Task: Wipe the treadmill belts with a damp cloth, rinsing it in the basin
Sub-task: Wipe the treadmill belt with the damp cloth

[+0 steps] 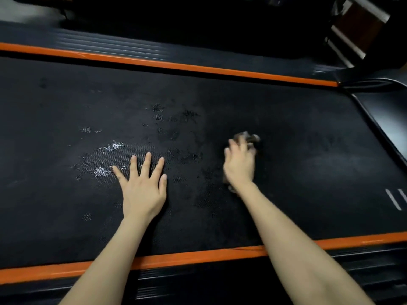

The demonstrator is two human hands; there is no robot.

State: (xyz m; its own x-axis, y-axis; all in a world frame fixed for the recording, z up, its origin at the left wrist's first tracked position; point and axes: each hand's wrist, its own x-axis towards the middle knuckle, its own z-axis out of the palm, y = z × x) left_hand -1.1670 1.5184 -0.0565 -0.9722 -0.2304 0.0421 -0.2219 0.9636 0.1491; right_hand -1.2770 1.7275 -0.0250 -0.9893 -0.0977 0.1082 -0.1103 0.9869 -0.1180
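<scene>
Brace left hand (143,190) flat, fingers spread, on the belt (308,133) and sweep right hand (240,164), seemingly clutching the blurred cloth (248,137), across wet patches (110,148).

Blurred brown panel (361,25), perhaps furniture

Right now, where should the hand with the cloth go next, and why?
Probably a short sweep to the left: the right hand grips the cloth on the belt, and speckled marks lie just left of it, above the flat left hand.
</scene>
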